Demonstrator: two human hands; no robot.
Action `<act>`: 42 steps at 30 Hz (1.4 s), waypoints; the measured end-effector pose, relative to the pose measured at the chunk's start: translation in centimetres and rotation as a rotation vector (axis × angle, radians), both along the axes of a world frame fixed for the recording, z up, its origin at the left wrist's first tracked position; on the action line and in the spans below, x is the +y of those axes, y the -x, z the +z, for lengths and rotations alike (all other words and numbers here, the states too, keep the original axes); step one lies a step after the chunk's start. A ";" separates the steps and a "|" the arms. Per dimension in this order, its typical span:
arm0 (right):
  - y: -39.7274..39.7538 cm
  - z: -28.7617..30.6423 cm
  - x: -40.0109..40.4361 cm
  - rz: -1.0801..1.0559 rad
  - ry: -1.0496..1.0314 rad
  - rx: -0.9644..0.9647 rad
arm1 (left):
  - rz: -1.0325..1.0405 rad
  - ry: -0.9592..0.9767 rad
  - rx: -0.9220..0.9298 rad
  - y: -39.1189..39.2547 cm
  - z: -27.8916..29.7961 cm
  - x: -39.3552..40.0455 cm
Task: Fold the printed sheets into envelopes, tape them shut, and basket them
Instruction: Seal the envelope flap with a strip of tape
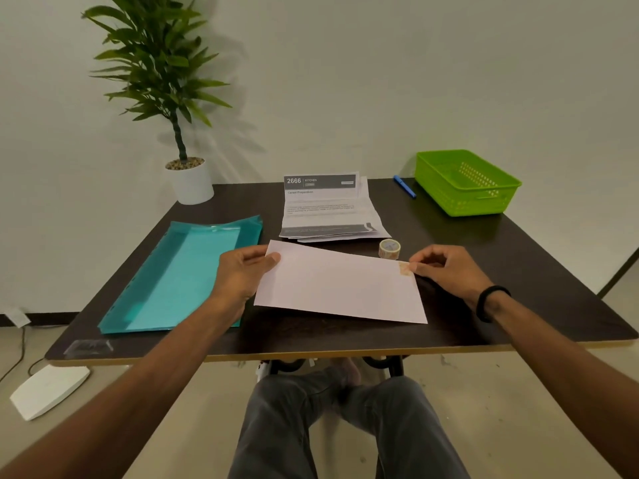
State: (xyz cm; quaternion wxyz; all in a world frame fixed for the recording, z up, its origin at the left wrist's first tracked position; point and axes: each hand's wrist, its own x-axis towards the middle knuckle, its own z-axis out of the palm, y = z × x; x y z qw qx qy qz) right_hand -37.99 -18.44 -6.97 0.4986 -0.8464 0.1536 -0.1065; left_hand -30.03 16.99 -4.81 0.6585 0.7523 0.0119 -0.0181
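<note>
A white envelope point(340, 283) lies long side toward me near the table's front edge. My left hand point(242, 273) grips its left end, thumb on top. My right hand point(446, 267) pinches a small piece of patterned tape point(404, 268) at the envelope's upper right corner. A roll of patterned tape point(389, 249) stands just behind that corner. Several printed sheets point(328, 209), creased from folding, lie in a loose pile at the table's middle back. An empty green basket point(466, 181) sits at the back right.
A teal plastic folder point(179, 274) lies along the left side of the dark table point(518, 271). A blue pen point(404, 186) rests left of the basket. A potted plant point(192, 181) stands at the back left corner. My knees show below the table's front edge.
</note>
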 end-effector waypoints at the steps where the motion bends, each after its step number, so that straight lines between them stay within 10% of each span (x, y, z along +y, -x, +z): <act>1: 0.1 0.2 0.0 0.008 -0.025 -0.004 | 0.016 0.005 0.005 -0.1 -0.1 0.1; 20: 0.1 2.2 1.6 0.066 -0.364 0.101 | 0.142 -0.099 -0.069 -1.0 -2.3 0.0; 32: 2.7 1.9 2.6 0.058 -0.918 0.087 | 0.303 0.079 -0.197 -0.6 -2.8 -3.4; 42: 2.0 2.3 5.0 -0.066 -1.066 -0.162 | 0.228 0.189 -0.165 0.8 -1.0 -8.1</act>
